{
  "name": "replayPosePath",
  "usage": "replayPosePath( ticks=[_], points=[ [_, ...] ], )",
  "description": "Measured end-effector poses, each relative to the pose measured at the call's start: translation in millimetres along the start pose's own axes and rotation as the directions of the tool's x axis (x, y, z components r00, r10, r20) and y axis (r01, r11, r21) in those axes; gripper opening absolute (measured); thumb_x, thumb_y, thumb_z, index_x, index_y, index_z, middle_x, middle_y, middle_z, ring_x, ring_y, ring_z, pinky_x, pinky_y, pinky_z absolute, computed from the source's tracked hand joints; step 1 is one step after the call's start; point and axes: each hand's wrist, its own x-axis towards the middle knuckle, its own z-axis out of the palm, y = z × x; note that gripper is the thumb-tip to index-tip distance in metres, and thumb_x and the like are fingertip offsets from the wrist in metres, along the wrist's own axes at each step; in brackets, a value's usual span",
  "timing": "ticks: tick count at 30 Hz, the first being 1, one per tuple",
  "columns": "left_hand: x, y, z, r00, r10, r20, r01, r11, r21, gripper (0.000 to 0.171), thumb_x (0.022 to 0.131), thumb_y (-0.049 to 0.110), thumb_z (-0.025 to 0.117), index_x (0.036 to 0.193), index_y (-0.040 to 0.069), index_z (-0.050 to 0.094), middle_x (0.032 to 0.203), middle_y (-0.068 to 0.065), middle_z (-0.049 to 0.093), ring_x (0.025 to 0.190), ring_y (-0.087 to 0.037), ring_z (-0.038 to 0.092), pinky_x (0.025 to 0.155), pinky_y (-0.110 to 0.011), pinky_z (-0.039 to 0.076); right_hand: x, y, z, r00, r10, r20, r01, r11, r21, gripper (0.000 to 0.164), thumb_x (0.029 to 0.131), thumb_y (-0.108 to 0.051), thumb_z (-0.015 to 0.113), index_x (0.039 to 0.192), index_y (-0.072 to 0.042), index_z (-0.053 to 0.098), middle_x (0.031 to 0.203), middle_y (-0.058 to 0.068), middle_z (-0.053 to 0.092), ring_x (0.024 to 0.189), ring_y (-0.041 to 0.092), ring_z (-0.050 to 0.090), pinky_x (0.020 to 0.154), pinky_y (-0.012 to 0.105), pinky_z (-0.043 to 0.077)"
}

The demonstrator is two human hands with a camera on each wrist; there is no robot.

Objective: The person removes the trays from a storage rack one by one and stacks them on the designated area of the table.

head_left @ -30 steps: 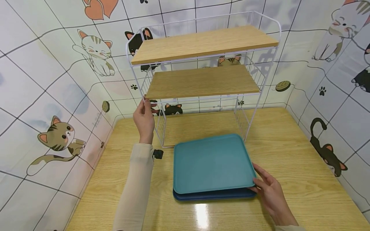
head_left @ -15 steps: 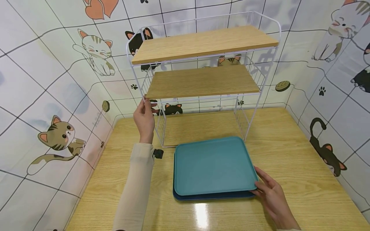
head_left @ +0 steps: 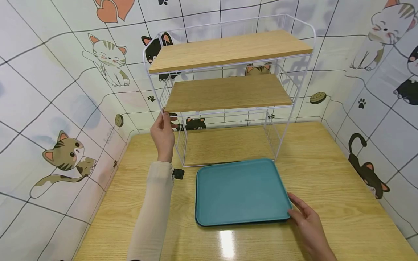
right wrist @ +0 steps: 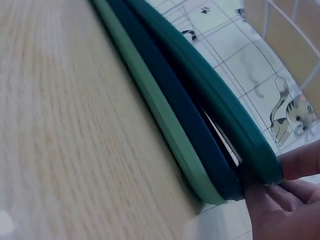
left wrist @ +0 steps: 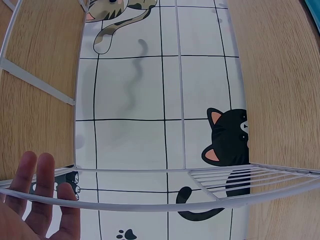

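A teal tray [head_left: 241,192] tops a stack in front of the rack. My right hand [head_left: 308,224] pinches its front right corner, thumb on one side and fingers on the other. In the right wrist view, a narrow gap parts the teal tray [right wrist: 220,100] from the navy tray [right wrist: 185,110] below; a light green tray [right wrist: 165,117] lies lowest, on the table. My left hand [head_left: 163,136] holds the left front of the white wire shelf rack [head_left: 282,139] at the middle board's corner. In the left wrist view its fingers [left wrist: 45,175] reach behind the wire.
The rack carries a top wooden board [head_left: 232,49] and a middle wooden board [head_left: 228,92], both bare. The wood-patterned table [head_left: 330,174] meets tiled walls with cat drawings [head_left: 70,150] on the left, back and right.
The teal tray has come down and shifted slightly toward me, covering most of the navy tray's front edge. My right hand has moved down with it. The left hand stays on the rack.
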Motion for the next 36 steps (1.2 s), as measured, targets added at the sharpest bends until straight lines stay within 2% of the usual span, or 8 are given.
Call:
replayPosePath(
  ticks=[2, 11, 21, 24, 28, 29, 32, 36],
  points=[
    [0.0, -1.1, 0.1, 1.0, -0.003, 0.003, 0.003, 1.0, -0.004, 0.037, 0.111, 0.018, 0.048, 0.14, 0.001, 0.061, 0.109, -0.033, 0.07, 0.066, 0.001, 0.062, 0.061, -0.019, 0.045, 0, -2, 1, 1.0, -0.019, -0.01, 0.019, 0.998, -0.052, 0.06, 0.106, -0.003, 0.051, 0.161, -0.002, 0.027, 0.167, 0.02, 0.024, 0.152, 0.031, 0.027, 0.09, 0.002, 0.042],
    [11.8, -34.0, -0.3, 1.0, 0.001, -0.006, -0.001, 1.0, -0.012, 0.036, 0.111, 0.025, 0.048, 0.14, 0.012, 0.064, 0.11, -0.029, 0.071, 0.066, -0.001, 0.063, 0.057, -0.019, 0.043, 3, 1, 4, 0.999, -0.001, -0.035, -0.007, 0.977, -0.214, 0.059, 0.105, 0.0, 0.049, 0.16, -0.002, 0.03, 0.162, 0.022, 0.034, 0.144, 0.032, 0.038, 0.087, 0.0, 0.039],
    [11.6, -36.4, -3.1, 1.0, -0.021, -0.014, 0.021, 1.0, -0.012, 0.039, 0.108, 0.037, 0.051, 0.136, 0.015, 0.067, 0.104, -0.019, 0.073, 0.071, -0.007, 0.066, 0.066, -0.023, 0.048, 6, 4, 11, 0.998, -0.032, -0.059, 0.011, 0.945, -0.327, 0.056, 0.104, -0.005, 0.053, 0.158, -0.003, 0.037, 0.156, 0.03, 0.04, 0.143, 0.044, 0.042, 0.083, 0.001, 0.037],
    [10.5, -36.4, -3.2, 0.999, -0.041, -0.001, 0.041, 0.999, 0.013, 0.04, 0.109, 0.038, 0.049, 0.137, 0.016, 0.067, 0.105, -0.013, 0.073, 0.079, -0.015, 0.068, 0.066, -0.023, 0.047, 7, 2, 11, 0.998, -0.026, -0.061, 0.001, 0.927, -0.375, 0.054, 0.105, -0.009, 0.053, 0.157, -0.004, 0.038, 0.155, 0.03, 0.041, 0.142, 0.046, 0.043, 0.098, 0.02, 0.049],
    [8.3, -33.2, -4.1, 0.998, -0.059, 0.018, 0.058, 0.996, 0.072, 0.038, 0.11, 0.034, 0.047, 0.138, 0.013, 0.064, 0.116, -0.015, 0.072, 0.097, -0.027, 0.068, 0.068, -0.024, 0.044, 7, -5, 12, 0.998, -0.049, -0.046, 0.025, 0.905, -0.425, 0.052, 0.107, -0.013, 0.051, 0.157, -0.005, 0.04, 0.153, 0.031, 0.044, 0.138, 0.047, 0.047, 0.108, 0.055, 0.045],
    [7.2, -31.5, -4.8, 0.998, -0.064, 0.019, 0.062, 0.993, 0.096, 0.039, 0.11, 0.033, 0.048, 0.139, 0.012, 0.063, 0.12, -0.015, 0.071, 0.104, -0.029, 0.066, 0.072, -0.025, 0.046, 7, -7, 11, 0.997, -0.068, -0.041, 0.043, 0.9, -0.433, 0.051, 0.107, -0.014, 0.051, 0.156, -0.005, 0.04, 0.152, 0.031, 0.045, 0.137, 0.047, 0.048, 0.107, 0.055, 0.046],
    [0.8, -25.5, -7.9, 0.997, -0.07, 0.039, 0.063, 0.986, 0.156, 0.043, 0.109, 0.03, 0.05, 0.147, 0.012, 0.055, 0.134, -0.015, 0.065, 0.122, -0.027, 0.06, 0.094, -0.035, 0.049, 5, -17, 9, 0.985, -0.168, -0.036, 0.132, 0.874, -0.467, 0.048, 0.108, -0.015, 0.052, 0.154, -0.005, 0.043, 0.15, 0.029, 0.048, 0.133, 0.046, 0.052, 0.102, 0.051, 0.051],
    [-9.3, -18.8, -14.7, 0.997, -0.025, 0.074, 0.006, 0.967, 0.254, 0.049, 0.108, 0.03, 0.051, 0.153, 0.011, 0.048, 0.148, -0.011, 0.056, 0.138, -0.024, 0.05, 0.111, -0.046, 0.042, 7, -33, 6, 0.941, -0.336, -0.03, 0.272, 0.809, -0.522, 0.045, 0.106, -0.012, 0.056, 0.15, -0.003, 0.049, 0.15, 0.024, 0.049, 0.129, 0.042, 0.054, 0.091, 0.02, 0.053]
  ],
)
